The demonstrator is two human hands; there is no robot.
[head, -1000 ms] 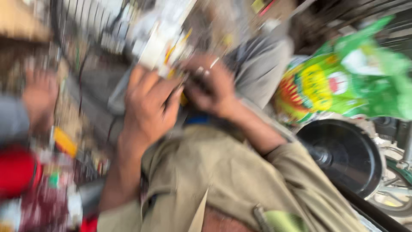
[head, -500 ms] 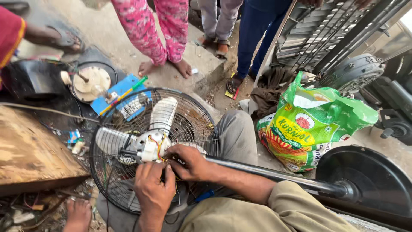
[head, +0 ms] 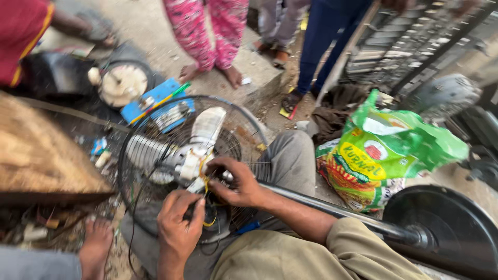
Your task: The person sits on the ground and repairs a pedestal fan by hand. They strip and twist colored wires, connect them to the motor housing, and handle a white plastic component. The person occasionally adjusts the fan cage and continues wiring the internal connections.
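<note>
Two hands work at the hub of a pedestal fan laid on its side across the person's lap.

The right hand [head: 236, 181], just left of centre frame, has its fingers curled closed on the white motor block [head: 189, 163] and its yellow wires [head: 206, 189], steadying them. The left hand [head: 179, 220], lower centre, is closed in a pinch on the wires below the hub, so both hands meet at one spot. The wire fan guard [head: 140, 155] lies flat on the ground, left of centre, which puts the motor face-up within reach; the pole [head: 332, 207] runs to the black round base [head: 446, 228] at lower right. A green bag [head: 384, 150] sits on the right.
</note>
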